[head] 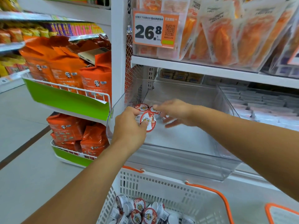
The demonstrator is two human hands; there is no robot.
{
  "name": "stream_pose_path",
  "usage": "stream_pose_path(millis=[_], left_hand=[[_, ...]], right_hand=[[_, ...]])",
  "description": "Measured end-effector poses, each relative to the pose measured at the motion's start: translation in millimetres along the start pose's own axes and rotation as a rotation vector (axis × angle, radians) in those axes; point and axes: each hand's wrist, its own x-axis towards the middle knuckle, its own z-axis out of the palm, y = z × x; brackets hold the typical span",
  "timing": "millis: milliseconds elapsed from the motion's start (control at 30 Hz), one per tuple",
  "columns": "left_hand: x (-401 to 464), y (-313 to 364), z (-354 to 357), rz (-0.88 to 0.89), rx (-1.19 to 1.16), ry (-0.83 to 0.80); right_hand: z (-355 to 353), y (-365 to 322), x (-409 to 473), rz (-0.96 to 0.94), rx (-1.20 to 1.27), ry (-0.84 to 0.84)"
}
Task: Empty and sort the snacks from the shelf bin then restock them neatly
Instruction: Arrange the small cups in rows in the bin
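Shop, price tag (pixel 148 28), stocked shelves (pixel 210 68)

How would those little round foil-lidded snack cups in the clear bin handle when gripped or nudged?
Probably light: the left hand holds several snack cups at once. Their round shape may let them roll or tumble; those in the basket lie at all angles. The lids look thin, possibly easy to dent.

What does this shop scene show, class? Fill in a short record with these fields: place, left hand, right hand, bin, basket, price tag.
place: a shop aisle beside white shelves
left hand: grips a few small round snack cups with red and white lids
right hand: fingers spread inside the bin, blurred, near more cups
clear plastic bin: mostly bare, with cups only at its left side
white basket: below the bin, orange handles, holds many similar cups
price tag: orange, reads 26.8
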Motion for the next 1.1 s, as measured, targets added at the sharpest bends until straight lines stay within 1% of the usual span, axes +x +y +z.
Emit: stream_pose_path(millis=[33,67,100,167,200,233,300,367,400,467,500,533,567,600,633,667,700,733,800,867,933,1000,1100], left_hand=[[0.2,1.1,1.2,0.022,-0.016,0.002],[0.5,2.3,2.3,0.044,-0.023,-0.004],[-0.2,4.0,2.5,0.062,-0.027,-0.015],[-1.8,6.6,2.7,0.063,-0.044,-0.027],[-3.6,7.9,2.6,0.057,-0.052,-0.027],[-4.9,7.6,3.1,0.063,-0.019,-0.016],[-6.9,5.6,3.3,0.111,0.213,0.005],[-12.1,4.9,1.3,0.165,0.417,-0.031],[-13.4,3.6,0.4,0.184,0.455,-0.071],[-14.4,1.0,-1.9,0.199,0.482,-0.132],[-14.0,-0.5,-3.1,0.203,0.488,-0.151],[-13.2,-2.2,-4.1,0.206,0.488,-0.164],[-12.4,-3.2,-4.6,0.206,0.493,-0.176],[-11.5,-4.0,-4.8,0.211,0.499,-0.184],[-11.1,-4.1,-5.0,0.211,0.506,-0.194],[-10.3,-4.2,-4.8,0.214,0.509,-0.197],[-9.9,-4.7,-4.6,0.215,0.511,-0.2],[-9.5,-5.0,-4.4,0.217,0.513,-0.203],[-9.6,-4.8,-4.5,0.216,0.515,-0.208],[-10.3,-4.7,-4.4,0.219,0.52,-0.209],[-10.4,-5.4,-4.7,0.229,0.528,-0.207],[-10.7,-6.4,-5.5,0.237,0.531,-0.212],[-11.7,-7.2,-7.2,0.242,0.543,-0.223]], right_hand=[[0.4,-3.6,-12.5,-0.016,0.077,-0.2],[-1.1,-4.1,-23.1,-0.033,0.179,-0.33],[-2.5,-3.1,-30.1,-0.057,0.279,-0.396],[-4.7,1.0,-33.1,-0.092,0.398,-0.435],[-5.4,3.4,-29.3,-0.093,0.404,-0.425],[-5.8,5.8,-24.3,-0.076,0.383,-0.376],[-10.1,12.8,-9.4,0.025,0.268,-0.12],[-20.3,26.5,8.9,0.166,0.151,0.142],[-26.3,33.8,15.1,0.223,0.124,0.197],[-37.7,44.4,24.1,0.272,0.007,0.198],[-42.3,47.2,27.6,0.271,-0.133,0.167],[-42.9,46.9,26.9,0.297,-0.29,0.17],[-43.6,43.9,25.3,0.265,-0.524,0.227],[-40.8,38.9,22.7,0.191,-0.709,0.29],[-37.6,34.2,21.6,0.111,-0.85,0.308],[-31.2,30.3,19.5,0.0,-0.956,0.275],[-24.8,28.3,18.4,-0.106,-1.01,0.219],[-18.5,28.2,19.5,-0.167,-1.063,0.137],[-3.7,32.4,20.9,-0.22,-1.173,-0.01],[1.1,36.7,26.3,-0.15,-1.189,-0.074],[2.4,43.7,33.7,-0.051,-1.144,-0.115],[1.4,48.9,37.5,0.013,-1.112,-0.093],[-3.0,51.3,38.2,0.016,-1.079,-0.042]])
